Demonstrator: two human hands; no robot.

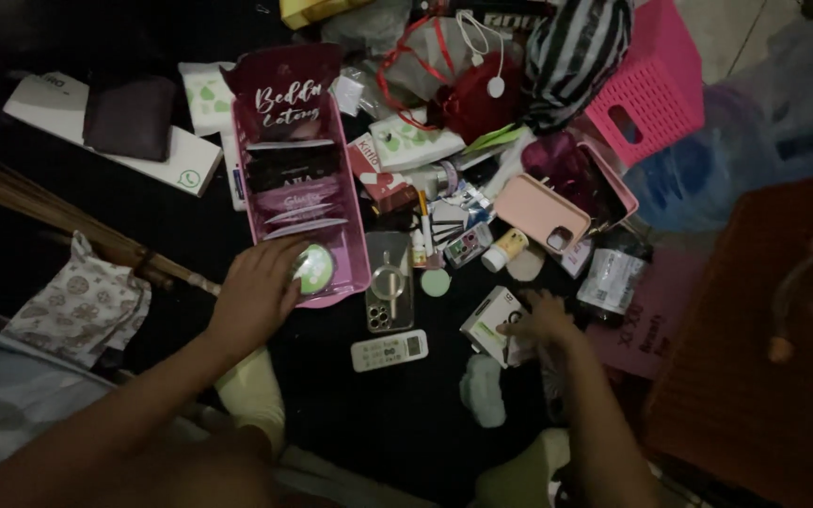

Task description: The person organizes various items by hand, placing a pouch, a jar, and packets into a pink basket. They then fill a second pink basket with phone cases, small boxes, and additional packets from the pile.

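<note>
My left hand (pixel 258 293) rests at the near end of a long pink plastic tray (pixel 355 246) and holds a small round green-and-white compact (pixel 314 268) against it. The tray carries several flat dark and pale sachets standing in a row. My right hand (pixel 543 320) reaches to a small white box (pixel 488 321) on the dark floor, fingers touching its edge. Between the hands lie a clear phone case (pixel 390 293) and a white remote control (pixel 389 350).
A pink phone (pixel 540 213), a small white bottle (pixel 503 249), a pink perforated basket (pixel 651 89), a striped bag (pixel 571 52), a red pouch (pixel 472 99) and a white box (pixel 176 155) lie scattered. A patterned cloth (pixel 82 301) is at left, a brown wooden piece (pixel 764 320) at right.
</note>
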